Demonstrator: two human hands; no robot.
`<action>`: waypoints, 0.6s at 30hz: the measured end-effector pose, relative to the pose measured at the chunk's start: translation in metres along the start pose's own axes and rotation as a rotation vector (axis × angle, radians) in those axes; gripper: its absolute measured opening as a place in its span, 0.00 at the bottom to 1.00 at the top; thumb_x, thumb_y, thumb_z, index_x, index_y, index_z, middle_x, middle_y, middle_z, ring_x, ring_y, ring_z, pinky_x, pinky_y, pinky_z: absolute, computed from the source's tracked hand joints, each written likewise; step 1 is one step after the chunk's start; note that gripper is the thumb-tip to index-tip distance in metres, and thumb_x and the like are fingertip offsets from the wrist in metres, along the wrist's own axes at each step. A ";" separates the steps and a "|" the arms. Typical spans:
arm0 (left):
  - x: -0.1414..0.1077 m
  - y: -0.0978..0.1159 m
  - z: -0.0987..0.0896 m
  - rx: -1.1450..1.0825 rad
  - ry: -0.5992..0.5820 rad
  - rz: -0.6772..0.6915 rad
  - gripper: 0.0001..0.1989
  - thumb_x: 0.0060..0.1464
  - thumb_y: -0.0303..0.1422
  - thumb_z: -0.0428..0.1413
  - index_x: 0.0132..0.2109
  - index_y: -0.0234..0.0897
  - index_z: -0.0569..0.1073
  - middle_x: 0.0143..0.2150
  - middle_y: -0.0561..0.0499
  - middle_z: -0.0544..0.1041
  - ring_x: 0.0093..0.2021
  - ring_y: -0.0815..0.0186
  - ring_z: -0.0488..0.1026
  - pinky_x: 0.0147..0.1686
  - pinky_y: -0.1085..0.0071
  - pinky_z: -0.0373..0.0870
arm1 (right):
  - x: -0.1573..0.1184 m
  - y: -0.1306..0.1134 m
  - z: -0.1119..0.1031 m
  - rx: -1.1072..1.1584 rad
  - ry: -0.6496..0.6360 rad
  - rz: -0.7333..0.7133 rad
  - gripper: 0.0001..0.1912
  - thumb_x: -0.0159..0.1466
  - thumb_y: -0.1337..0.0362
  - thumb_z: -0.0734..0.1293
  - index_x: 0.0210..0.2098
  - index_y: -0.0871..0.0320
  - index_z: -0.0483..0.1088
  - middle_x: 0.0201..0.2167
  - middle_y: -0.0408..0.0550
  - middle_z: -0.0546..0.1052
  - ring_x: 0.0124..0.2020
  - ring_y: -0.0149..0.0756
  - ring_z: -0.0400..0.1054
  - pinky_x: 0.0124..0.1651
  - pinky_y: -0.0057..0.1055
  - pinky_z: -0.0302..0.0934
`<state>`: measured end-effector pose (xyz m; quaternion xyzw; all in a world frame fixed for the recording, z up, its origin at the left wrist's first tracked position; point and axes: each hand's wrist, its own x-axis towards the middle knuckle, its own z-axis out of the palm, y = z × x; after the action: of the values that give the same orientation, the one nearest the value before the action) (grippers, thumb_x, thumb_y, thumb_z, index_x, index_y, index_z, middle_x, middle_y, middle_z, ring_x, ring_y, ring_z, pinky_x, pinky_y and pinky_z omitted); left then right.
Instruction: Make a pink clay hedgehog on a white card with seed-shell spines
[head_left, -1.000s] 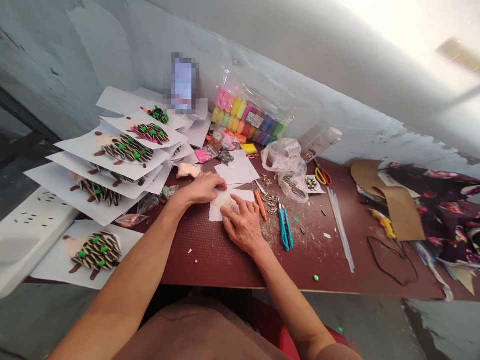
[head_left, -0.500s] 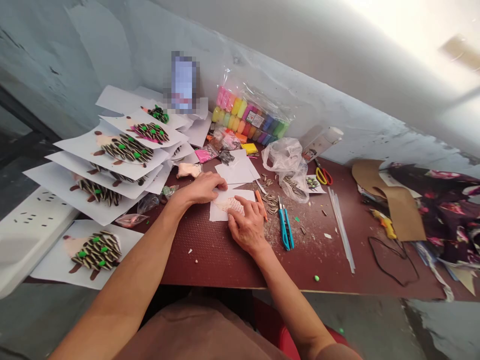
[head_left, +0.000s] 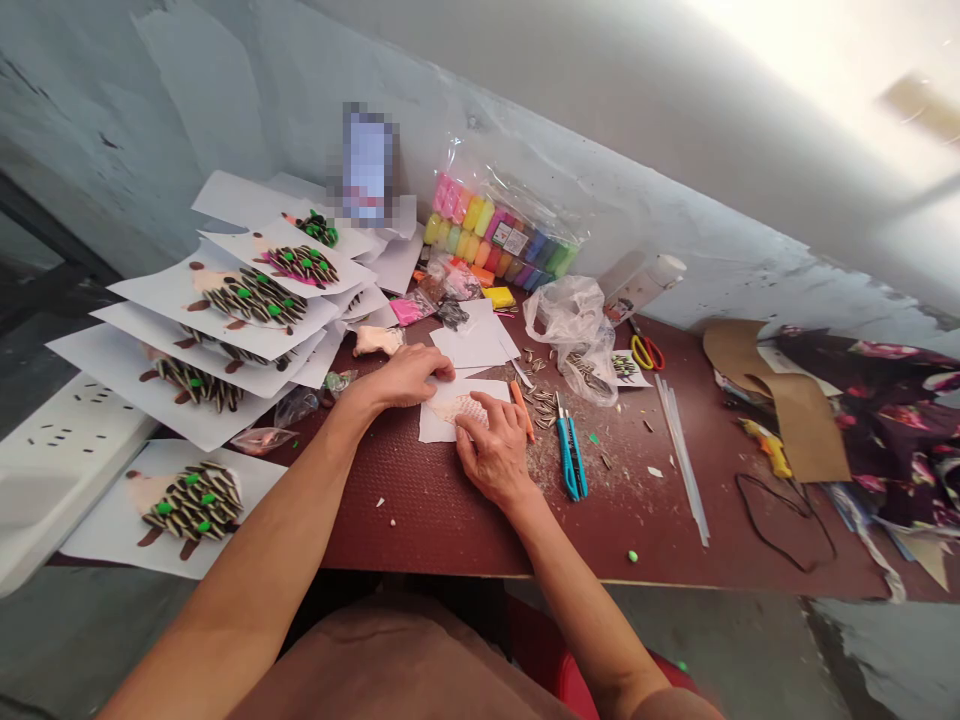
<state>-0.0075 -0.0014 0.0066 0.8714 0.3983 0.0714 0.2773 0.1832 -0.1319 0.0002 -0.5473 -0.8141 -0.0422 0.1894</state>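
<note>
A small white paper [head_left: 437, 425] with a thin, pale peach layer [head_left: 450, 407] on it lies on the dark red table. My left hand [head_left: 415, 375] rests at the paper's upper left edge, its fingers bent and close together. My right hand [head_left: 495, 445] presses its fingertips on the peach layer from the right, with the fingers slightly apart and nothing held. Right of it lie an orange stick-like tool [head_left: 523, 410], striped sunflower seeds [head_left: 545, 408] and a teal cutter [head_left: 568, 458]. A lump of peach clay [head_left: 377, 341] sits behind my left hand.
Papers with seed hedgehogs [head_left: 255, 300] are stacked at left beside a white power strip [head_left: 67, 440]. Behind stand a blurred phone [head_left: 367, 165] and bagged coloured clay [head_left: 502, 235]. Scissors [head_left: 646, 352], clear sticks [head_left: 684, 460] and brown cardboard [head_left: 810, 425] lie at right.
</note>
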 end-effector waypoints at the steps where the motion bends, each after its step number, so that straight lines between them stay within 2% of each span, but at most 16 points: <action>1: 0.000 0.000 0.000 -0.004 0.001 0.002 0.21 0.47 0.23 0.52 0.48 0.39 0.79 0.50 0.47 0.80 0.53 0.55 0.73 0.54 0.60 0.67 | 0.000 0.000 0.000 0.008 -0.006 0.006 0.07 0.68 0.63 0.66 0.42 0.52 0.77 0.58 0.52 0.72 0.53 0.44 0.64 0.58 0.44 0.54; 7: 0.000 -0.001 0.001 0.003 0.006 0.008 0.21 0.47 0.24 0.52 0.48 0.40 0.79 0.51 0.48 0.81 0.53 0.56 0.72 0.54 0.61 0.67 | 0.001 -0.003 -0.001 0.034 -0.037 0.041 0.06 0.66 0.65 0.67 0.41 0.52 0.76 0.58 0.51 0.71 0.54 0.46 0.63 0.58 0.45 0.55; 18: 0.001 -0.001 0.001 0.006 -0.009 -0.007 0.22 0.47 0.23 0.52 0.48 0.40 0.79 0.50 0.47 0.80 0.53 0.55 0.72 0.54 0.61 0.66 | -0.002 0.000 0.001 0.087 0.047 0.067 0.07 0.64 0.67 0.65 0.41 0.55 0.73 0.57 0.54 0.72 0.53 0.47 0.64 0.58 0.45 0.56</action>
<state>-0.0074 -0.0007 0.0049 0.8711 0.4005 0.0655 0.2767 0.1839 -0.1336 -0.0018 -0.5645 -0.7917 -0.0132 0.2334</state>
